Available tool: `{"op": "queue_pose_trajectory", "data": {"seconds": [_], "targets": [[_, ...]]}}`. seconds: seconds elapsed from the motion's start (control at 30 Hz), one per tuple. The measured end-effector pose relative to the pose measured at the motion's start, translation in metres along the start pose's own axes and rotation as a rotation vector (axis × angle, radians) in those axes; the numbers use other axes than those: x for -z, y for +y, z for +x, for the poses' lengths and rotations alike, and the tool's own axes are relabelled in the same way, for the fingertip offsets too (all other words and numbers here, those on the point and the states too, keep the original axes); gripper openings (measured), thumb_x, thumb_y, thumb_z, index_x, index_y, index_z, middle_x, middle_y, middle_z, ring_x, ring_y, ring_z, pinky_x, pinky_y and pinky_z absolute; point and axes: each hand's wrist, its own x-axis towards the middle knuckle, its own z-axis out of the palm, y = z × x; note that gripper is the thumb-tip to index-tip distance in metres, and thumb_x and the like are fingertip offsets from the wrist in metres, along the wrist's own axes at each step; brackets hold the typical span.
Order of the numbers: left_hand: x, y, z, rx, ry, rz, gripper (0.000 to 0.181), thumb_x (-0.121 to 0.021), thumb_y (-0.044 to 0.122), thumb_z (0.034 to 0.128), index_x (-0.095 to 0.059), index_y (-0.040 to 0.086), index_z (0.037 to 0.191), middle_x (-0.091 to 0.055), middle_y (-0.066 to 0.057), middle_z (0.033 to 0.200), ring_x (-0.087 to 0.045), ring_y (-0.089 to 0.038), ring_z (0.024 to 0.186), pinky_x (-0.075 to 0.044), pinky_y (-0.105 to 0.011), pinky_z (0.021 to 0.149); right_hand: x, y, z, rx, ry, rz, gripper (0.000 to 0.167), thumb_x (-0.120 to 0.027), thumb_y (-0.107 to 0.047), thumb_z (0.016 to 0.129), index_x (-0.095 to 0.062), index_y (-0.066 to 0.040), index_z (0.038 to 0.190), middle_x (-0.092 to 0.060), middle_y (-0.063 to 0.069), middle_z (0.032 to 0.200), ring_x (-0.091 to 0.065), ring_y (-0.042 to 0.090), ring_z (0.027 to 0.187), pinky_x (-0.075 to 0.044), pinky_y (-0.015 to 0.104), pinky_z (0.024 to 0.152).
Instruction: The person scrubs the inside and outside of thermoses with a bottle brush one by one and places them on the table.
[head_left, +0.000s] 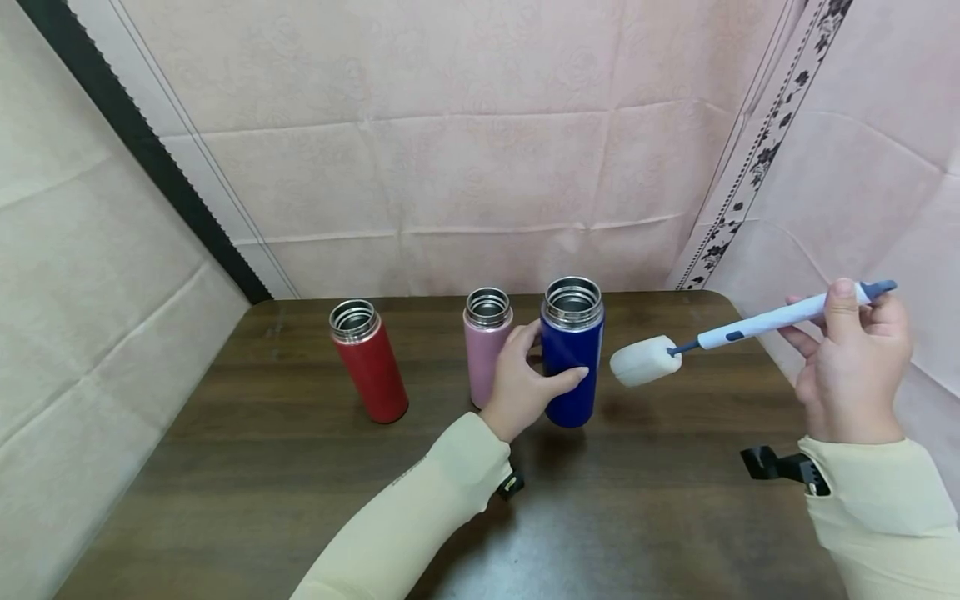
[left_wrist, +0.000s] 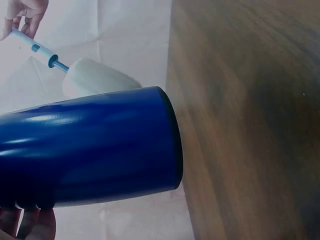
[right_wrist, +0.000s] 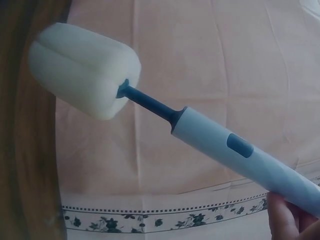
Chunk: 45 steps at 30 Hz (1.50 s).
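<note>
My left hand (head_left: 528,383) grips the blue bottle (head_left: 572,350), with the thumb across its front and the fingers around its left side. The bottle is upright, and its steel mouth is uncapped. In the left wrist view, the blue bottle (left_wrist: 100,145) fills much of the picture. My right hand (head_left: 858,367) holds a sponge bottle brush (head_left: 757,323) by its light blue handle. The brush's white sponge head (right_wrist: 85,70) points left, held in the air to the right of the blue bottle and apart from it.
A pink bottle (head_left: 483,354), also uncapped, stands just left of the blue one, partly behind my left hand. Farther left stands an uncapped red bottle (head_left: 372,367). The brown wooden table (head_left: 300,500) meets pale cloth hangings (head_left: 480,175) at the back and sides.
</note>
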Motion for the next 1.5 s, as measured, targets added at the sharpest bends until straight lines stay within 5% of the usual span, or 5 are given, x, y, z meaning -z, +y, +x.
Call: {"op": "queue_pose_trajectory", "data": {"seconds": [0.33, 0.67, 0.97, 1.5], "targets": [[-0.009, -0.002, 0.008, -0.019, -0.025, -0.005, 0.068, -0.084, 0.021, 0.0733, -0.054, 0.009, 0.133, -0.055, -0.003, 0.117, -0.059, -0.021, 0.11, -0.051, -0.029, 0.09, 0.016, 0.004, -0.001, 0.019, 0.086, -0.069, 0.032, -0.075, -0.014, 0.079, -0.051, -0.002, 0.096, -0.048, 0.01, 0.094, -0.067, 0.023, 0.073, -0.056, 0.035, 0.051], [-0.022, -0.005, 0.018, 0.082, -0.074, 0.068, 0.071, -0.083, 0.026, 0.0752, -0.051, 0.011, 0.137, -0.054, -0.002, 0.124, -0.059, -0.022, 0.114, -0.05, -0.038, 0.095, 0.032, 0.011, -0.005, 0.071, 0.169, -0.095, 0.035, -0.076, -0.013, 0.08, -0.05, -0.002, 0.101, -0.045, 0.009, 0.098, -0.062, 0.021, 0.078, -0.057, 0.032, 0.054], [-0.029, -0.019, 0.024, 0.085, -0.019, 0.08, 0.07, -0.084, 0.023, 0.0741, -0.053, 0.008, 0.135, -0.056, -0.005, 0.124, -0.059, -0.02, 0.113, -0.049, -0.032, 0.095, 0.038, 0.024, -0.005, 0.131, 0.25, -0.008, 0.032, -0.073, -0.002, 0.081, -0.05, 0.0, 0.103, -0.047, 0.013, 0.094, -0.06, 0.021, 0.072, -0.056, 0.035, 0.05], [-0.038, -0.028, 0.031, 0.167, -0.026, 0.159, 0.072, -0.083, 0.029, 0.075, -0.051, 0.012, 0.138, -0.056, -0.003, 0.124, -0.058, -0.018, 0.115, -0.047, -0.033, 0.097, 0.049, 0.03, -0.002, 0.142, 0.295, -0.051, 0.033, -0.074, -0.004, 0.081, -0.046, -0.003, 0.097, -0.049, 0.012, 0.089, -0.056, 0.019, 0.073, -0.054, 0.03, 0.046]]}}
